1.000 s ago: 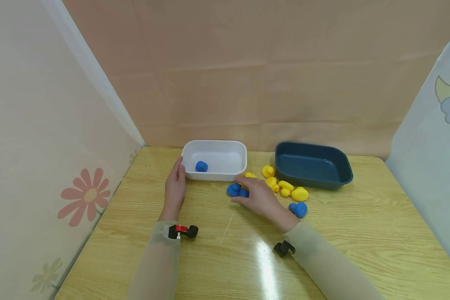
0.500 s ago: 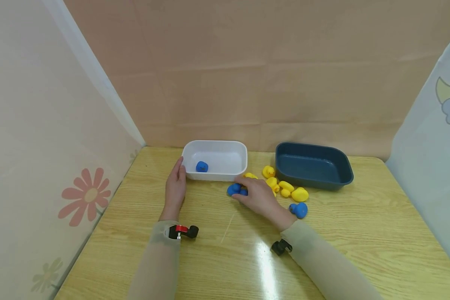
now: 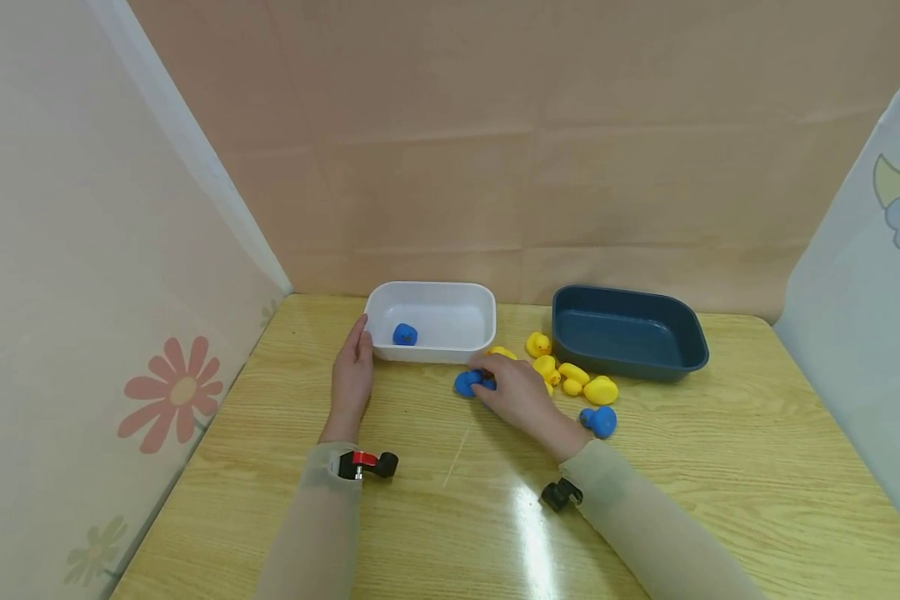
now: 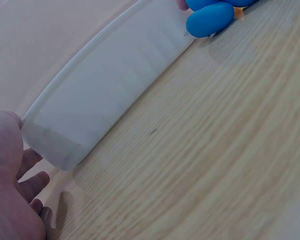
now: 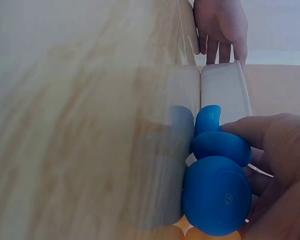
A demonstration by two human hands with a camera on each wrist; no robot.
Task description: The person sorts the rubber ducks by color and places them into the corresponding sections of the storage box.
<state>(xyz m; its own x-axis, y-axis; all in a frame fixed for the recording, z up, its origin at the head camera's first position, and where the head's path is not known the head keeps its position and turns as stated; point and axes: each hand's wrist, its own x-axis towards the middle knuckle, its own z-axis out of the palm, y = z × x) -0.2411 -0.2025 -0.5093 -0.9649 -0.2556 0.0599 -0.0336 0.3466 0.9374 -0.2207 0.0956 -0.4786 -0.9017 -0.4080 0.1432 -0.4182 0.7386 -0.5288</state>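
Note:
My left hand (image 3: 352,382) lies along the left end of a white tub (image 3: 435,354), its extended fingers against the wall and thumb at the rim. A blue rubber duck (image 3: 405,334) sits inside that tub. In front of the tub's right end, my right hand (image 3: 521,396) pinches at a blue rubber duck (image 5: 217,195) on the table, thumb on one side and fingers partly hidden behind. Another blue rubber duck (image 3: 466,383) lies right beside it. In the left wrist view, blue duck bodies (image 4: 210,20) show at the tub's far corner.
Several yellow rubber ducks (image 3: 602,390) lie between my right hand and a dark blue tub (image 3: 630,367) at the back right. A further blue rubber duck (image 3: 603,422) rests near my right wrist. A cloth wall (image 3: 450,167) stands behind the wooden table (image 3: 420,533).
My right thumb has drawn in toward the fingers over the blue rubber duck, and the right wrist has shifted slightly left. My left hand stays at the white tub.

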